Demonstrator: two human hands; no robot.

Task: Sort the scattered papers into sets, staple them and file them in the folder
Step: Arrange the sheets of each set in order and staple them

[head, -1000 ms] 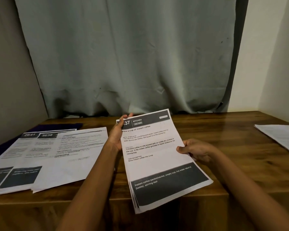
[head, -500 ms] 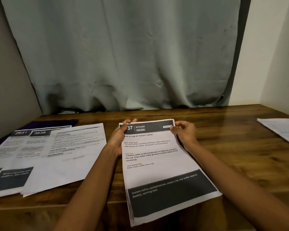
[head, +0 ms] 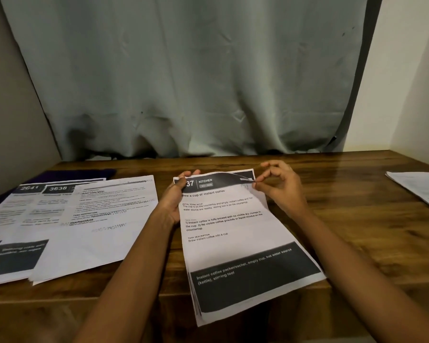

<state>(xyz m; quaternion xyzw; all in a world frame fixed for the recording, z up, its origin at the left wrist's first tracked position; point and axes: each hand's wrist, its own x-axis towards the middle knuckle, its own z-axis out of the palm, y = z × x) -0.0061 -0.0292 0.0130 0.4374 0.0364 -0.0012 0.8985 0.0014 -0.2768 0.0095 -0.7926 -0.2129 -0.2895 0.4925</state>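
A pale curtain (head: 196,82) hangs behind the wooden tabletop (head: 344,219). Overlapping printed sheets (head: 84,231) lie spread on its left side, partly over a dark purple folder (head: 84,173). A set of papers (head: 233,243) is held at the centre, its lower end past the near edge. More sheets (head: 421,189) lie at the far right. The left hand (head: 176,196) grips the set's upper left edge; the right hand (head: 280,189) pinches its top right corner.

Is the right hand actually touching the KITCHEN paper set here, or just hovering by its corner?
Touching. The head view shows the right hand pinching the top right corner of the KITCHEN paper set between thumb and forefinger, with no gap visible.
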